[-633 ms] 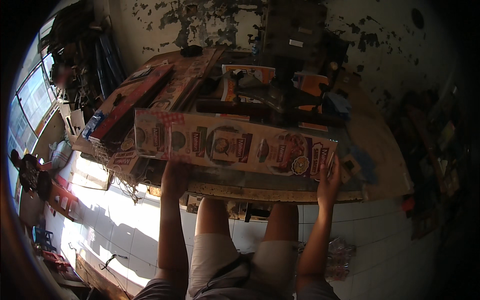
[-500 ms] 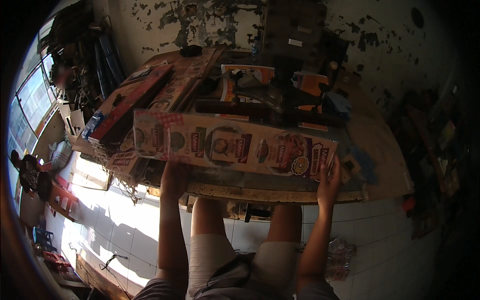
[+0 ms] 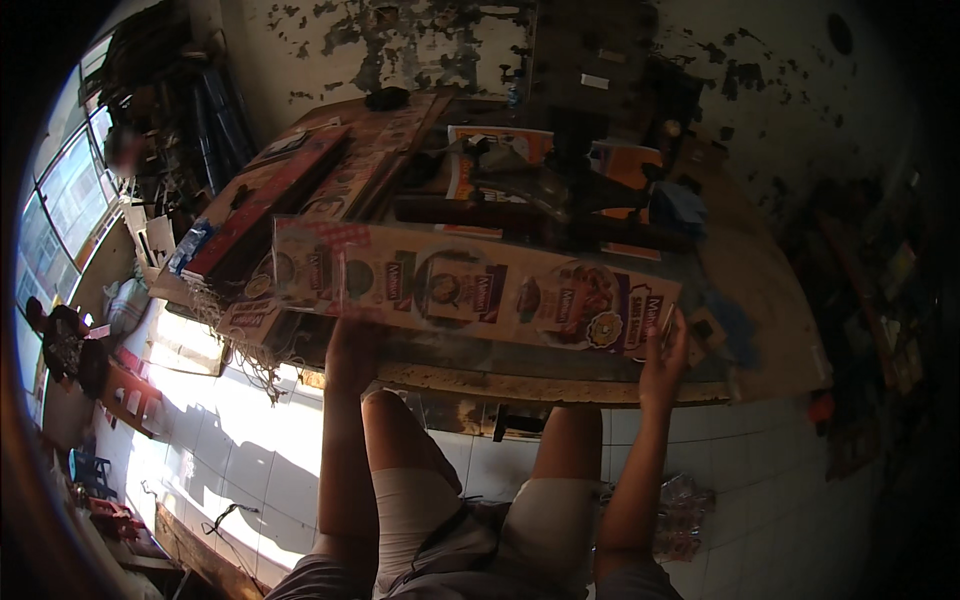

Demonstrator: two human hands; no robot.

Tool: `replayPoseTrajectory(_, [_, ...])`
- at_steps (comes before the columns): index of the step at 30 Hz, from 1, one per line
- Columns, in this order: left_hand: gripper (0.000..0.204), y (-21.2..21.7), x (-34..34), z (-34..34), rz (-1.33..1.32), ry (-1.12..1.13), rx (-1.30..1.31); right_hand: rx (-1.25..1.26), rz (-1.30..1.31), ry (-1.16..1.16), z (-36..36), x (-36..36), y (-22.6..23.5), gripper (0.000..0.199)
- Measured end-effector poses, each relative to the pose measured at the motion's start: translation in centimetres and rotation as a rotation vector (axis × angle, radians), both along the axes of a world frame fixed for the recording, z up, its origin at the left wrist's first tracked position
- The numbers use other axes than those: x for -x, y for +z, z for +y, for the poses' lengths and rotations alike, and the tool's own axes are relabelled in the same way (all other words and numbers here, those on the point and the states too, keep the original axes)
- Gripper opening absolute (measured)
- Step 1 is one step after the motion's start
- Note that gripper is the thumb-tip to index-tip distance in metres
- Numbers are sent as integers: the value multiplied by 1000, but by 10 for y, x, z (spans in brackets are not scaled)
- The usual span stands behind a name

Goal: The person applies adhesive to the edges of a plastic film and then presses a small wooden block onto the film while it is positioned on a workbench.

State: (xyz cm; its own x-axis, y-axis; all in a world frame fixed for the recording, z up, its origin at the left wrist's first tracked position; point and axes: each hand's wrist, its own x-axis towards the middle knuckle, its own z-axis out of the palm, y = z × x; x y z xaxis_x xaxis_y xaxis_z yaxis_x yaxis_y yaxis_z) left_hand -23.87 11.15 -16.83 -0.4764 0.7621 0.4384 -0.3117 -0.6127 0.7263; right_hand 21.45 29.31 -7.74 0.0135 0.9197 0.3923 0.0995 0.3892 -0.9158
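A long, stiff-looking printed strip [image 3: 455, 290], tan and maroon with food pictures and a red check pattern at its left end, is held up over the near part of the workbench [image 3: 780, 370]. My right hand [image 3: 664, 365] grips its right end, with the thumb in front. Near the lower edge, left of the middle, my left hand [image 3: 350, 355] is closed on the strip; its fingers are dark and partly hidden. Just beyond the strip, a dark metal press-like frame [image 3: 545, 185] with a horizontal bar stands on the bench.
Similar printed strips [image 3: 345, 190] and a red board [image 3: 265, 205] lie on the bench's left side. Orange printed sheets [image 3: 625, 170] lie under the frame. Loose threads [image 3: 255, 365] hang from the left edge. A clear plastic bundle [image 3: 685, 510] is on the tiled floor.
The strip and both hands shift very slightly to the right in the picture, along with a small shift of the whole view. My left knee has moved a little left. Both hands keep their grip.
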Motion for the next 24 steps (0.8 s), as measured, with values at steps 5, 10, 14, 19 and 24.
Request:
replayPoseTrajectory(5, [26, 36, -24, 7, -209, -186, 41, -7, -21, -37, -1, -12, 1, 64])
replayPoseTrajectory(10, [24, 8, -6, 13, -110, -89, 0, -14, 11, -25, -3, -4, 3, 60])
replayPoseTrajectory(14, [23, 3, -4, 12, -97, -68, 20, -22, -4, -25, -1, -5, 2, 60])
replayPoseTrajectory(19, [23, 32, -19, 7, -142, -120, 83, -27, -9, -40, -3, -7, 3, 59])
replayPoseTrajectory(24, [24, 47, -26, 1, -236, -180, 36, -35, 1, -30, 0, -7, 0, 64])
